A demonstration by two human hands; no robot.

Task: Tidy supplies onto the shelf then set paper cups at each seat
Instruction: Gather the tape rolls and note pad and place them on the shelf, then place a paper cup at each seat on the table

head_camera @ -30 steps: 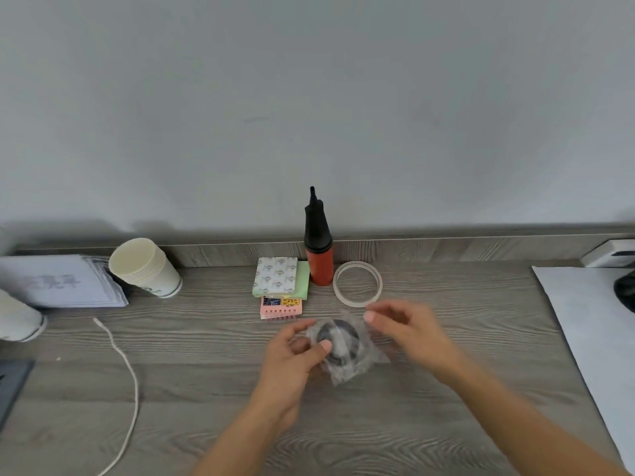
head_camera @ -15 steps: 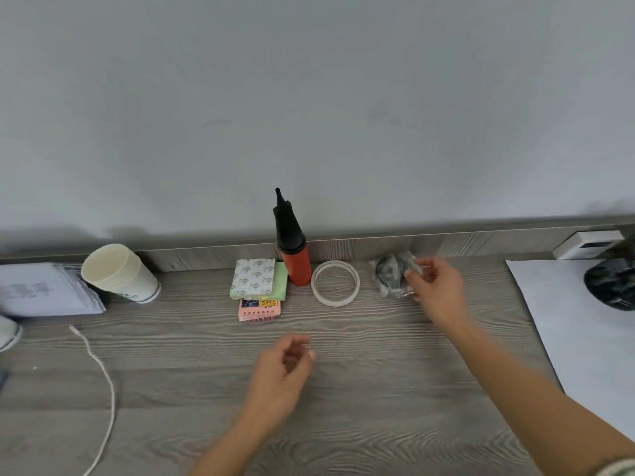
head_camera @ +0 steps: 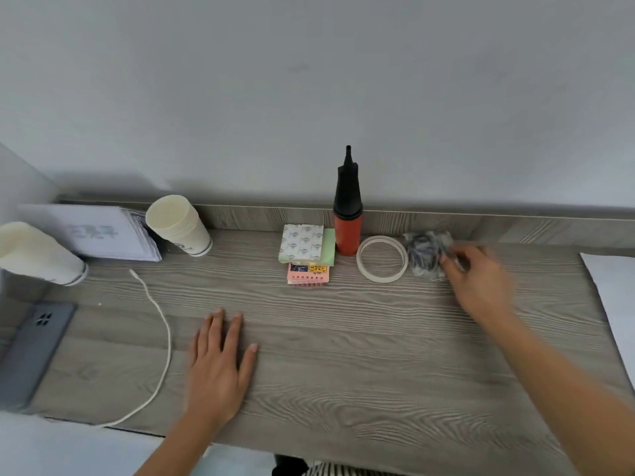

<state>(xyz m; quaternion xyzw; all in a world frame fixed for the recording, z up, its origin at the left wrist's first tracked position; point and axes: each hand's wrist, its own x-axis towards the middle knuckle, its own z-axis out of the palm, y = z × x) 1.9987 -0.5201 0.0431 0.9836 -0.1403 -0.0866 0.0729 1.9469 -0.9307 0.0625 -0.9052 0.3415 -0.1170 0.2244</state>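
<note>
A crumpled clear plastic bag (head_camera: 426, 250) with something dark inside lies at the back of the wooden desk (head_camera: 360, 355), against the low back ledge and right of a white tape ring (head_camera: 382, 258). My right hand (head_camera: 481, 286) is blurred; its curled fingertips are at the bag's right edge, with no clear grip on it. My left hand (head_camera: 220, 365) lies flat on the desk, fingers apart, holding nothing. A stack of paper cups (head_camera: 178, 228) lies tilted at the back left. A second cup stack (head_camera: 37, 252) lies on its side at the far left.
A red and black hand pump (head_camera: 347, 214) stands upright by the ledge, next to a pile of note pads (head_camera: 305, 247) and a pink packet (head_camera: 308, 274). At the left are papers (head_camera: 99, 231), a grey phone (head_camera: 31, 352) and a white cable (head_camera: 161, 338). A white sheet (head_camera: 615, 297) lies at the right edge.
My right hand carried the plastic bag from the desk's middle to the back, right of the tape ring, where it now rests. My left hand let go and dropped flat onto the desk.
</note>
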